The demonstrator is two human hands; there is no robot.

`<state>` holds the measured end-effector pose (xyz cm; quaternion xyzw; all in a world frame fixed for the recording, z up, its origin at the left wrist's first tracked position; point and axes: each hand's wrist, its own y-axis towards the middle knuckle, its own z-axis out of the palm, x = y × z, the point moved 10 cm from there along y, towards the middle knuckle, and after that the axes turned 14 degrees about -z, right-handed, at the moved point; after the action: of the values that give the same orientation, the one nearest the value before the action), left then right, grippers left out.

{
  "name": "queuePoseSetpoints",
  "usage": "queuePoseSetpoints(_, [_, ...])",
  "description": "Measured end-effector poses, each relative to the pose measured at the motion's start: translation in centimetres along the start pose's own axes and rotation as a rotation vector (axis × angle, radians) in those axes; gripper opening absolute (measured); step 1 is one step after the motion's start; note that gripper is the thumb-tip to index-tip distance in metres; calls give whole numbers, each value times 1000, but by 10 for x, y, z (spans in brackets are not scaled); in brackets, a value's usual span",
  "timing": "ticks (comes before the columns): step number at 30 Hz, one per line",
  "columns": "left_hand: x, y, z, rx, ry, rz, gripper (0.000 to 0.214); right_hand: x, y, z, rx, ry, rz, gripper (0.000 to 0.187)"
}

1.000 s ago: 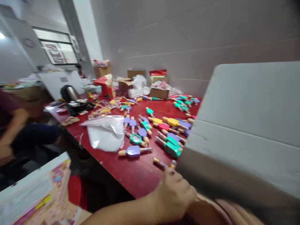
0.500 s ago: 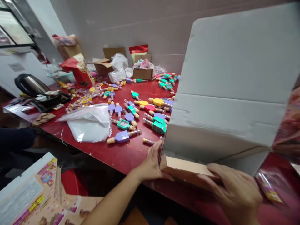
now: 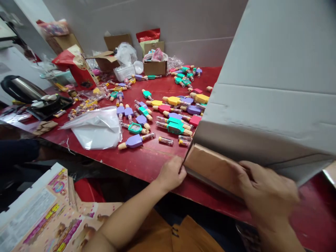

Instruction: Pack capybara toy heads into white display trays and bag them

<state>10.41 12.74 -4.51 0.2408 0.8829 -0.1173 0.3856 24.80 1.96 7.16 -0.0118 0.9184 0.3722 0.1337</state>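
Observation:
A large cardboard box (image 3: pixel 262 108) with a grey-white inside stands on the right of the red table, its tall lid panel raised. My left hand (image 3: pixel 172 175) is at its front left corner, fingers curled in against the edge. Over the box's brown front flap (image 3: pixel 215 168) lies my right hand (image 3: pixel 267 192), thumb and fingers closed on it. To the left of the box are several purple, green, yellow and red paddle-shaped toys (image 3: pixel 174 124) with clear candy tubes. A few loose tubes (image 3: pixel 166 140) lie nearest to my left hand.
A flat clear plastic bag (image 3: pixel 96 129) rests near the table's front edge. Further back stand a kettle (image 3: pixel 26 89) on the left, a red pouch (image 3: pixel 78 68) and small open cartons (image 3: pixel 155 67). Printed flat cardboard (image 3: pixel 49 217) is at lower left. Another person's dark sleeve (image 3: pixel 18 150) shows at left.
The box's front flap has tipped inward and down under my right hand. My left hand has curled more tightly at the corner. The view has shifted, showing more of the table's front edge.

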Motion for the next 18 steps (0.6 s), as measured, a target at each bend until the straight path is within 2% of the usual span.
queuePoseSetpoints(2, [-5, -16, -2, -28, 49, 43, 11, 1, 0, 9, 54, 27, -19, 48])
queuePoseSetpoints(4, [-1, -34, -11, -77, 83, 56, 14, 10, 0, 20, 76, 165, -72, 52])
queuePoseSetpoints(7, [14, -60, -34, -143, 107, 32, 17, 36, 0, 33, 57, 371, -155, 41])
queuePoseSetpoints(9, [16, -75, -58, -244, 120, 31, 15, 58, -1, 42, 86, 453, -212, 30])
queuePoseSetpoints(11, [2, -93, -90, -464, 130, 103, 12, 83, -1, 52, 180, 482, -263, 25])
queuePoseSetpoints(12, [-12, -102, -101, -562, 135, 191, 12, 94, 0, 57, 236, 487, -276, 24])
queuePoseSetpoints(13, [-28, -108, -104, -608, 152, 299, 15, 103, 1, 61, 290, 491, -282, 22])
queuePoseSetpoints(14, [-44, -110, -100, -588, 184, 399, 18, 112, 3, 62, 334, 505, -288, 21])
queuePoseSetpoints(15, [-55, -105, -90, -517, 240, 458, 20, 119, 6, 61, 362, 529, -301, 21])
queuePoseSetpoints(16, [-60, -97, -76, -425, 322, 468, 23, 125, 9, 58, 374, 554, -317, 21])
queuePoseSetpoints(18, [-51, -78, -50, -280, 527, 383, 31, 133, 13, 46, 369, 578, -365, 27])
